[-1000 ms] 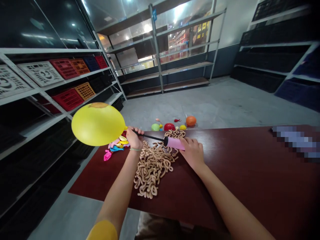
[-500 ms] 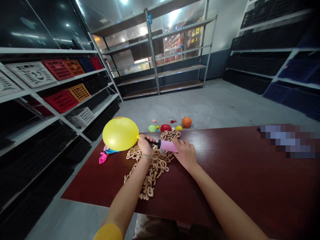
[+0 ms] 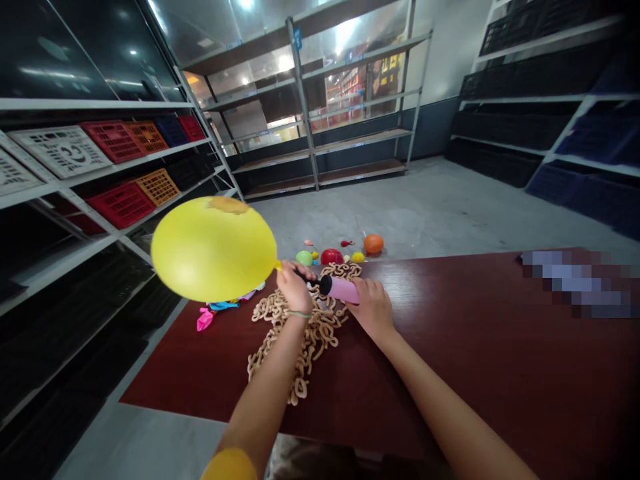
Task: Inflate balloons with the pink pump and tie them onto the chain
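A big yellow balloon (image 3: 213, 250) juts out to the left, its neck at the black nozzle end of a pink hand balloon pump (image 3: 343, 289). My left hand (image 3: 294, 287) is closed round the balloon's neck and the nozzle end, hiding most of the joint. Wrapped about the pink body of the pump is my right hand (image 3: 373, 308). Beneath both hands lies a spread of tan, curled pieces (image 3: 313, 333) on the table. Several uninflated balloons (image 3: 225, 306), pink and blue among them, rest below the yellow balloon, partly covered by it.
The dark red table (image 3: 450, 347) has a blurred-out item (image 3: 575, 280) at its far right. Beyond its far edge, small balloons, including an orange balloon (image 3: 373, 244) and a red balloon (image 3: 331, 257), lie on the floor. Shelves with crates (image 3: 117, 203) stand left; more racks stand behind and right.
The yellow balloon has swollen noticeably, spreading left and upward. The pump's black end and pink body have come closer to my right hand, and my left hand has shifted slightly right.
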`<act>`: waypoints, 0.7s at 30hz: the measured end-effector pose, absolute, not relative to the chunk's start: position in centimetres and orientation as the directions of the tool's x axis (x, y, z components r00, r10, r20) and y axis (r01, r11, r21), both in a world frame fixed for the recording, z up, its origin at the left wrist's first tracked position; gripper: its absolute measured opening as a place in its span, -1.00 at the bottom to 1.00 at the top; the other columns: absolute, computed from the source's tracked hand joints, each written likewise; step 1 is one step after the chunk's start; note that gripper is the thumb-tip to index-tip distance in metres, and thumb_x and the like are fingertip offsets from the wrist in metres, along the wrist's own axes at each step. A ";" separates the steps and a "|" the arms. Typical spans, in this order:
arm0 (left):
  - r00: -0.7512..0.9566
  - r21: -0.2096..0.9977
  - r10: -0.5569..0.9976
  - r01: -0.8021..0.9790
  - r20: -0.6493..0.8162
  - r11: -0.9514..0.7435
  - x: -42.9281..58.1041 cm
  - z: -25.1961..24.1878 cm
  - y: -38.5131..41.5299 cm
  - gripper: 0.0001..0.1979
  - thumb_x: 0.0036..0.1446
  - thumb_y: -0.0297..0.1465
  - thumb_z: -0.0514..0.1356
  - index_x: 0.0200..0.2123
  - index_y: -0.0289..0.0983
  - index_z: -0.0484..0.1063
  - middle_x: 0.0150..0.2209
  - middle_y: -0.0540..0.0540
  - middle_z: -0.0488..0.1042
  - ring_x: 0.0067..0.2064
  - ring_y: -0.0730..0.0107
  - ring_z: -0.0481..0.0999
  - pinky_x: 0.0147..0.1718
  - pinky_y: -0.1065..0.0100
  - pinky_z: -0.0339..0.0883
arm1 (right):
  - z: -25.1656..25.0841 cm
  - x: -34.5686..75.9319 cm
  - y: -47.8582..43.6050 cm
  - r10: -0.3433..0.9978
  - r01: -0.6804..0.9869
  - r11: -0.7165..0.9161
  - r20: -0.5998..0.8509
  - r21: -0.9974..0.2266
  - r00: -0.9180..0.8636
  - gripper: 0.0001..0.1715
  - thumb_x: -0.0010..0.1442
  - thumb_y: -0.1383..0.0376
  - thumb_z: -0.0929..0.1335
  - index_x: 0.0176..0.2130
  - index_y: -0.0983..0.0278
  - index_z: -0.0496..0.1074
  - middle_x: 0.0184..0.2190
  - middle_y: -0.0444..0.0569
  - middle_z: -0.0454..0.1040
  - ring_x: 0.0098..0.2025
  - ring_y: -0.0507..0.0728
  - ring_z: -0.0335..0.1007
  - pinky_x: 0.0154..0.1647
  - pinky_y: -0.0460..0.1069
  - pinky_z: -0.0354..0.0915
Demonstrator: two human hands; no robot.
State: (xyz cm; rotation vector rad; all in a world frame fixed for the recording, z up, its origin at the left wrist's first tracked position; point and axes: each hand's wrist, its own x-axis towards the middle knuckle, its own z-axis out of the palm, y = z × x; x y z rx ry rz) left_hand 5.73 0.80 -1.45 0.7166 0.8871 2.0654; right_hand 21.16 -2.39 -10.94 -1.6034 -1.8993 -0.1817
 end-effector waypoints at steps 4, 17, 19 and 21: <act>-0.521 0.800 0.837 -0.424 0.169 -0.425 7.7 -3.1 0.8 -0.71 0.19 -0.24 0.09 -0.51 -0.22 0.12 -0.67 0.13 0.17 -0.70 0.54 0.22 -0.66 0.45 0.20 | -10.9 21.3 -2.7 0.834 0.926 0.252 0.548 -0.282 -0.060 -0.46 0.08 0.24 0.43 0.05 0.20 0.29 -0.19 0.02 0.40 -0.14 0.23 0.20 -0.18 0.03 0.13; -0.529 0.763 0.787 -0.350 0.318 -0.543 2.7 5.3 0.9 -0.69 0.21 -0.24 0.11 -0.51 -0.22 0.14 -0.64 0.11 0.18 -0.70 0.58 0.20 -0.71 0.48 0.15 | -11.0 21.2 -2.4 0.833 0.888 0.283 0.552 -0.362 -0.041 -0.50 0.11 0.25 0.39 0.04 0.22 0.29 -0.17 0.02 0.42 -0.12 0.22 0.24 -0.15 0.04 0.18; -0.559 0.781 0.778 -0.335 0.286 -0.527 4.0 3.7 1.2 -0.69 0.22 -0.24 0.09 -0.52 -0.22 0.14 -0.66 0.11 0.17 -0.71 0.57 0.21 -0.70 0.48 0.16 | -10.9 21.3 -2.3 0.839 0.894 0.257 0.544 -0.367 -0.018 -0.50 0.12 0.24 0.40 0.04 0.23 0.28 -0.17 0.02 0.41 -0.12 0.22 0.23 -0.15 0.04 0.18; -0.553 0.814 0.797 -0.330 0.243 -0.477 5.8 1.4 1.3 -0.67 0.22 -0.23 0.07 -0.54 -0.22 0.13 -0.68 0.11 0.17 -0.71 0.56 0.23 -0.69 0.47 0.19 | -10.8 21.3 -2.3 0.842 0.902 0.238 0.539 -0.360 -0.007 -0.49 0.12 0.22 0.40 0.05 0.23 0.28 -0.17 0.03 0.41 -0.13 0.22 0.22 -0.15 0.04 0.17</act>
